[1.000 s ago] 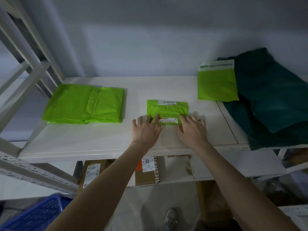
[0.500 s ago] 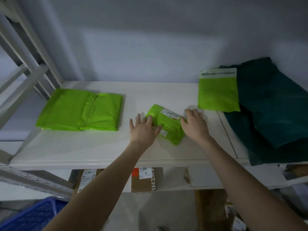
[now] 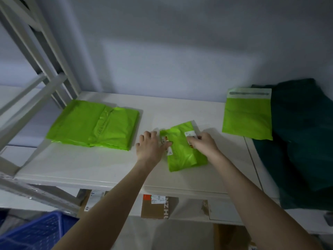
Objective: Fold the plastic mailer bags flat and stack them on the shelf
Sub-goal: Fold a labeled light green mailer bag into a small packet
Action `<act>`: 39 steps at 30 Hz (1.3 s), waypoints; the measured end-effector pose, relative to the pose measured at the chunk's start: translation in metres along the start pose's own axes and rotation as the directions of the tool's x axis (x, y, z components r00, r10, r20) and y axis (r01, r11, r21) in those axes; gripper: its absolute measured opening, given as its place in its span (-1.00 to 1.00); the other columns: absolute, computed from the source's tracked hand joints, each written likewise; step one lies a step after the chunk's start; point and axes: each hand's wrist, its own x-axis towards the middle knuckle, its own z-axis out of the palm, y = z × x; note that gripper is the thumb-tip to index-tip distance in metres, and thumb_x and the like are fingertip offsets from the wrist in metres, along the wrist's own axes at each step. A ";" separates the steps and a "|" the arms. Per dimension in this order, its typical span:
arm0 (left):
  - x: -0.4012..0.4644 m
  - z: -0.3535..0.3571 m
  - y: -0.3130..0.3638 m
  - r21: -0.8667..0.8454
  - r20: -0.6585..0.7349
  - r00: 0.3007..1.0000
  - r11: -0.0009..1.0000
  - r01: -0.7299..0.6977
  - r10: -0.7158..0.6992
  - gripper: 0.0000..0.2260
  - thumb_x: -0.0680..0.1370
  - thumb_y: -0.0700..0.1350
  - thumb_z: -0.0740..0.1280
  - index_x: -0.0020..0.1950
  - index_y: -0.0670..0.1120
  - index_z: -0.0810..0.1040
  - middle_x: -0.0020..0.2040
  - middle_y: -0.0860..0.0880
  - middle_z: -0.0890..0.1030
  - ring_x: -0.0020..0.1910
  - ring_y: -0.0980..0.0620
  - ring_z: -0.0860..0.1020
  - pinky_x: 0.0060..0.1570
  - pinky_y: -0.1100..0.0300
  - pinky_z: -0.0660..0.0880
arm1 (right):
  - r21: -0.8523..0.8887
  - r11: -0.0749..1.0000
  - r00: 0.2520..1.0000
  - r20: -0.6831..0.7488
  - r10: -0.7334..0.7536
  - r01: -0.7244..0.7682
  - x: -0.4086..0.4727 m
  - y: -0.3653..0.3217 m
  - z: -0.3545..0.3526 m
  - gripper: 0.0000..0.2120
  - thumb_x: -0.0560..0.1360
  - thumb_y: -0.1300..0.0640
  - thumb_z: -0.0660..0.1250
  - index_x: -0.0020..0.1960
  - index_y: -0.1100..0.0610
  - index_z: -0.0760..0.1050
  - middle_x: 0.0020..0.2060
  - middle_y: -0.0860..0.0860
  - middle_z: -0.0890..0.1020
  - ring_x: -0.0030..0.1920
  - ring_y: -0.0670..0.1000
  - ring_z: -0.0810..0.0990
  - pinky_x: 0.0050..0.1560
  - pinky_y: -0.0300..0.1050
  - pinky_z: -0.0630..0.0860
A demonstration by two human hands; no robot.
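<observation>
A small folded lime-green mailer bag (image 3: 183, 152) with white labels lies turned lengthwise in the middle of the white shelf (image 3: 90, 166). My left hand (image 3: 152, 147) lies flat at its left edge, fingertips on the bag. My right hand (image 3: 204, 144) sits on the bag's upper right part, fingers bent down over a label. A stack of folded green mailers (image 3: 93, 126) rests at the shelf's left. One flat green mailer (image 3: 247, 117) with a pale sealing strip lies at the right.
Dark green bags (image 3: 302, 141) are heaped at the right end of the shelf. White rack posts (image 3: 36, 69) rise at the left. Cardboard boxes (image 3: 156, 207) sit on the level below, and a blue crate (image 3: 34, 233) stands at the bottom left.
The small bag has been rotated from crosswise to nearly lengthwise on the shelf. Both hands turned with it, the right one moving onto its top.
</observation>
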 end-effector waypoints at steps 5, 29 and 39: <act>0.003 0.002 0.004 -0.301 0.074 0.996 0.952 0.061 -0.040 -0.58 0.56 0.13 0.20 0.29 -0.11 0.44 0.25 -0.17 0.40 0.28 -0.18 0.35 0.27 0.03 0.30 | 0.154 0.984 0.996 0.004 -0.090 0.089 0.001 -0.015 -0.001 -0.84 0.46 0.21 0.35 -0.25 0.05 0.44 -0.21 0.12 0.59 -0.15 0.10 0.58 -0.15 -0.04 0.48; 0.024 -0.096 -0.039 -0.901 0.432 0.898 0.013 0.435 -0.080 -0.57 0.58 0.25 0.01 -0.09 -0.06 0.47 -0.14 -0.06 0.51 -0.18 0.00 0.49 -0.22 0.15 0.44 | 0.403 0.854 0.943 -0.095 -0.320 0.330 -0.015 -0.117 0.034 -0.94 0.46 0.25 0.36 -0.15 0.13 0.51 -0.22 0.10 0.63 -0.19 0.06 0.59 -0.11 -0.01 0.51; 0.066 -0.144 -0.142 -0.868 0.015 0.990 0.490 0.083 -0.141 -0.73 0.57 0.00 0.29 -0.30 -0.08 0.51 -0.46 0.06 0.43 -0.40 0.09 0.34 -0.43 0.31 0.30 | 0.468 0.849 0.969 -0.139 -0.202 0.244 -0.007 -0.190 0.131 -0.85 0.47 0.14 0.38 -0.15 0.23 0.55 -0.24 0.11 0.61 -0.21 0.05 0.58 -0.13 -0.04 0.50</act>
